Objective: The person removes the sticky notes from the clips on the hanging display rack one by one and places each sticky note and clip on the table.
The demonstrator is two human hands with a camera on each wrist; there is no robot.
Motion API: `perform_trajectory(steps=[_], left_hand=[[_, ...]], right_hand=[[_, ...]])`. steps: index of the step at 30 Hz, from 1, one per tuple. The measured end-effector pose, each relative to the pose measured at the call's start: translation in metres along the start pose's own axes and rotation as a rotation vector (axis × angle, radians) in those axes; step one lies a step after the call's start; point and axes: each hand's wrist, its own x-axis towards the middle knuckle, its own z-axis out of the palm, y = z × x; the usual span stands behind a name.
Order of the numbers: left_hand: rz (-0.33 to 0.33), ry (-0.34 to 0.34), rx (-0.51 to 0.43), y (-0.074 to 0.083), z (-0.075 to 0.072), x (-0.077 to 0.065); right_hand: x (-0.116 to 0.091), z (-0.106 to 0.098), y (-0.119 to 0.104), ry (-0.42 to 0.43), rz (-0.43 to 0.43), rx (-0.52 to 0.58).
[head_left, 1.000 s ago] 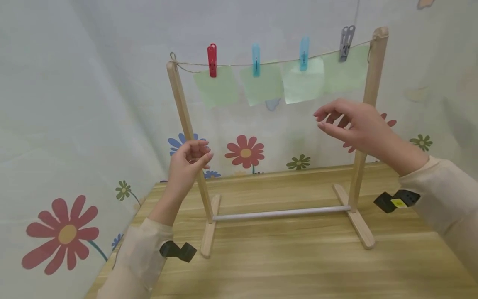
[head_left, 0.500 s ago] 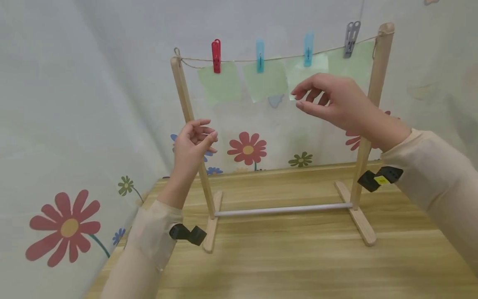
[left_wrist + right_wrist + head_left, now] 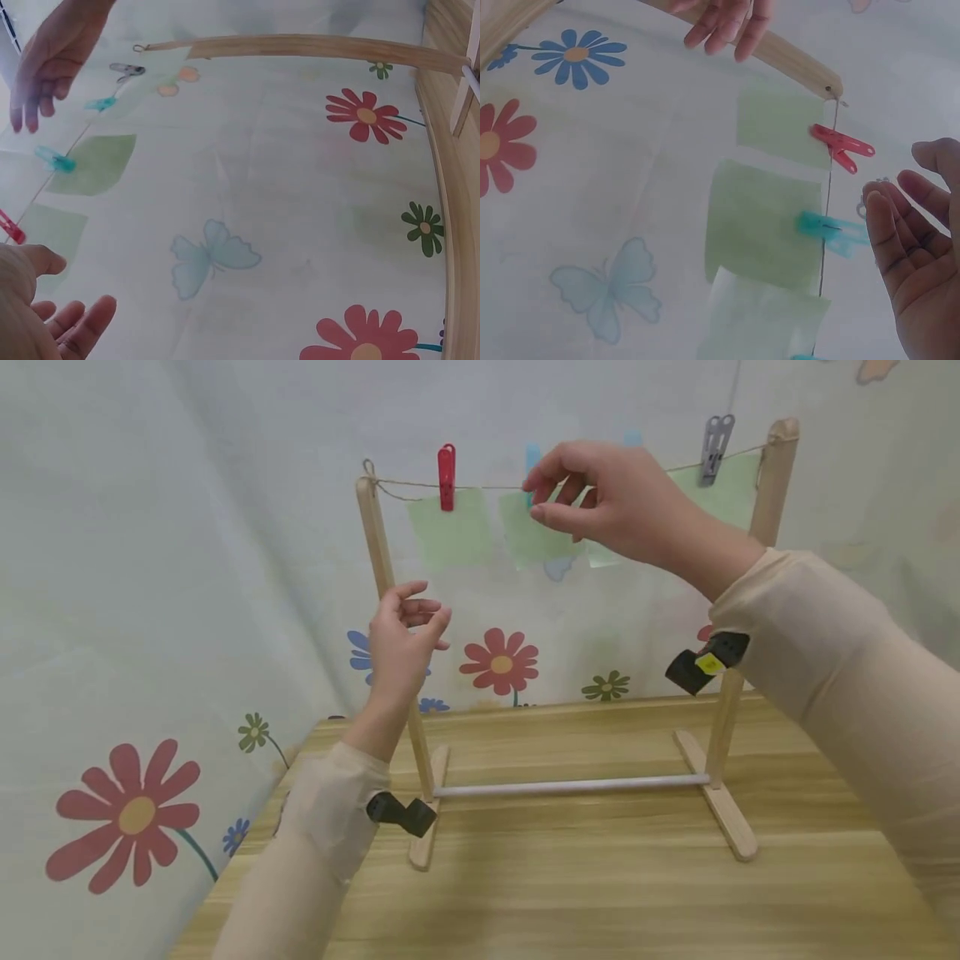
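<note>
My right hand point(image 3: 611, 502), fingers loosely bent and holding nothing, is raised in front of the line, overlapping the middle blue clothespins in the head view. From the right wrist, the hand point(image 3: 922, 262) appears just apart from a blue clothespin point(image 3: 825, 225). Lower, beside the left wooden post point(image 3: 377, 543), my left hand point(image 3: 405, 643) has spread, relaxed fingers and touches nothing visible. A red clothespin point(image 3: 447, 481), two blue ones and a grey one point(image 3: 716, 452) pin pale green paper sheets point(image 3: 453, 531) to a thin string point(image 3: 487, 487).
The wooden stand has a right post point(image 3: 776, 485), feet point(image 3: 720, 802) and a white crossbar point(image 3: 570, 787). It stands on a wood-grain table point(image 3: 585, 877). Behind hangs a pale curtain point(image 3: 225, 568) printed with flowers and a butterfly point(image 3: 210, 255).
My right hand has moved left and up, from below the right-hand sheets to in front of the blue clothespins. My left hand has risen and shifted slightly right. The pinned sheets stay hanging.
</note>
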Motion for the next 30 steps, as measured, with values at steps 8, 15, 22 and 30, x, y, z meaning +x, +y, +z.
perform_trajectory(steps=[8, 15, 22, 30], left_hand=[[-0.058, -0.001, -0.017, 0.003, 0.009, 0.001], [-0.055, 0.028, -0.06, 0.004, 0.019, 0.005], [-0.02, 0.088, -0.065, 0.009, 0.028, 0.009], [-0.001, 0.115, -0.097, 0.012, 0.038, 0.011]], right_hand=[[0.032, 0.007, -0.016, -0.047, 0.018, -0.011], [0.053, 0.014, -0.021, -0.062, 0.054, -0.017], [0.066, 0.02, -0.022, -0.081, 0.121, -0.034], [0.074, 0.024, -0.021, -0.156, 0.21, -0.058]])
